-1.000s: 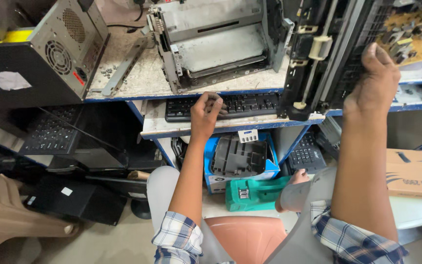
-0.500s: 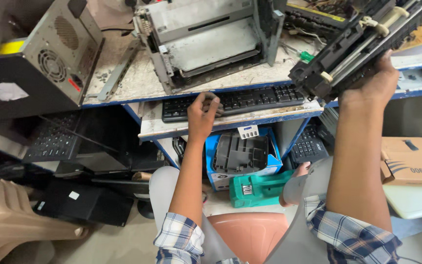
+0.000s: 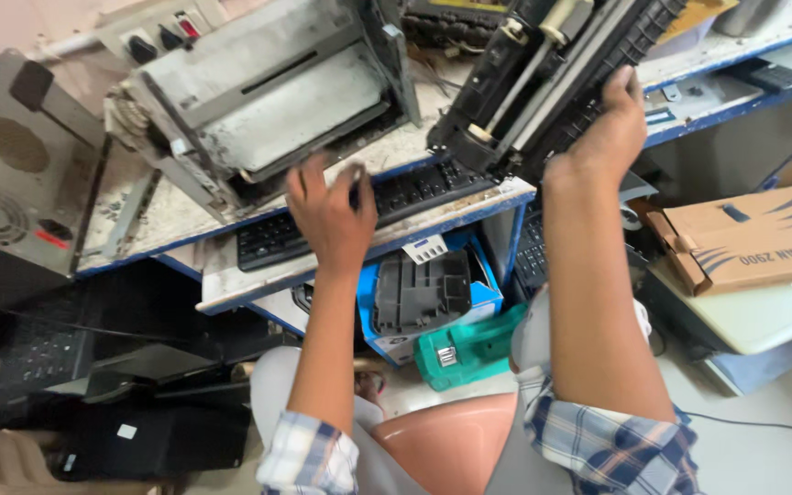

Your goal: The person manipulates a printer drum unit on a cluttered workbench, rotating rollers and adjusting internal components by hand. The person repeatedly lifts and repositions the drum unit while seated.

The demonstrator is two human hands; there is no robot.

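head view: our right hand (image 3: 609, 137) has its grip closed on the lower edge of the black roller assembly (image 3: 552, 73), whose long axis runs from lower left up to upper right over the table (image 3: 153, 225). our left hand (image 3: 327, 215) hovers over the black keyboard (image 3: 359, 211), fingers half curled on a small dark object, left of the assembly's lower end and nearer the grey printer chassis (image 3: 268, 101).
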